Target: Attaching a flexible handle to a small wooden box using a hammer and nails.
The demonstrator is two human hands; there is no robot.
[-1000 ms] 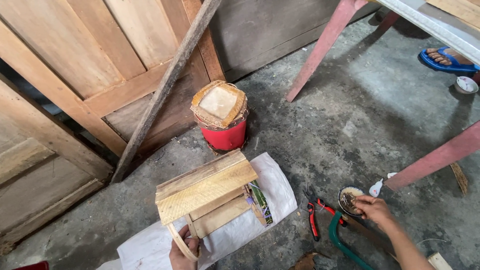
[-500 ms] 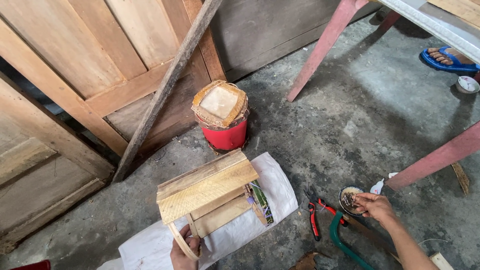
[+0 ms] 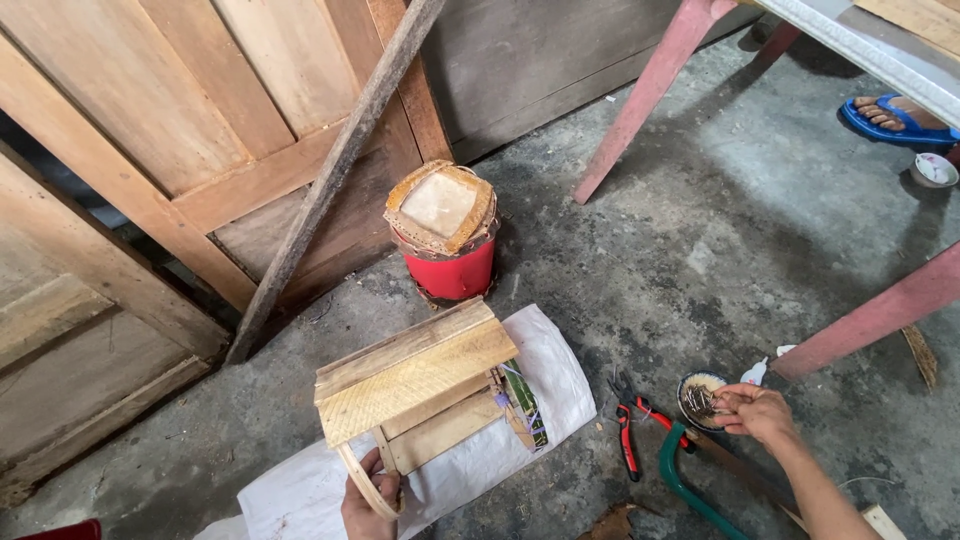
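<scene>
My left hand point(image 3: 366, 500) grips the lower edge of a small wooden box-like piece point(image 3: 415, 385) made of light planks, with a curved wooden strip at its base. It is held above a white sack point(image 3: 540, 385) spread on the floor. My right hand point(image 3: 757, 412) reaches to a small round tin of nails point(image 3: 694, 392) on the floor, fingers pinched over the nails; whether a nail is between them I cannot tell.
Red-handled pliers point(image 3: 630, 430) and a green-framed saw point(image 3: 690, 485) lie by the tin. A red bucket point(image 3: 447, 240) with a board on top stands near wooden door panels point(image 3: 200, 130). Pink table legs point(image 3: 650, 90) rise at right. Another person's sandalled foot point(image 3: 890, 115) shows top right.
Almost nothing has moved. My right hand stays at the nail tin with only slight finger motion, and the left keeps holding the wooden piece.
</scene>
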